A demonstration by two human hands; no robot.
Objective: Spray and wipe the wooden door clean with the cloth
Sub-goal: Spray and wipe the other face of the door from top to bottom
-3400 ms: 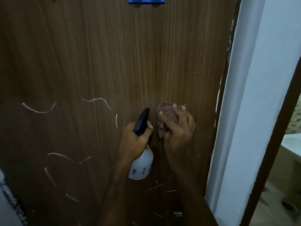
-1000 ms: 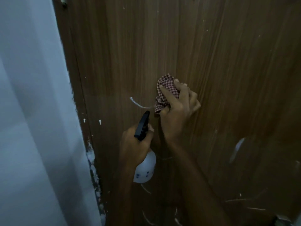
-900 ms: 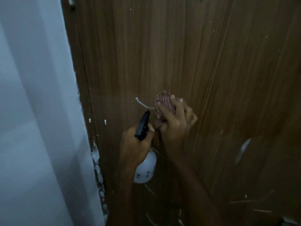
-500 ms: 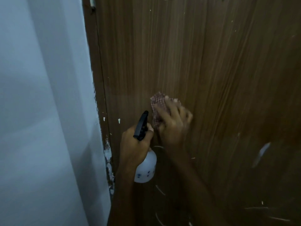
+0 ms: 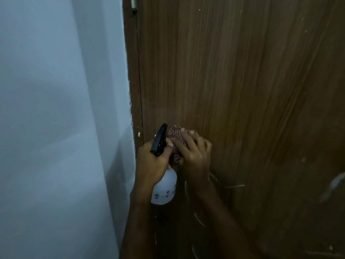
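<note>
The brown wooden door (image 5: pixel 242 81) fills the right of the head view, with pale streaks low down. My right hand (image 5: pixel 194 154) presses a bunched red-and-white checked cloth (image 5: pixel 176 138) against the door near its hinge edge, fingers curled over it. My left hand (image 5: pixel 152 161) grips a white spray bottle (image 5: pixel 164 189) by its neck, just left of the cloth. Its black trigger head (image 5: pixel 159 141) points up toward the door. Most of the cloth is hidden under my fingers.
A white wall (image 5: pixel 56 128) takes up the left half. The brown door frame (image 5: pixel 133 90) runs down beside it, with chipped white paint along its edge and a metal hinge (image 5: pixel 133 5) at the top. White smears (image 5: pixel 336 182) mark the door at lower right.
The view has swung from the door's right edge to its hinge side. My right hand has slid the cloth down and left over the white streak, close to the bottle; the streak no longer shows.
</note>
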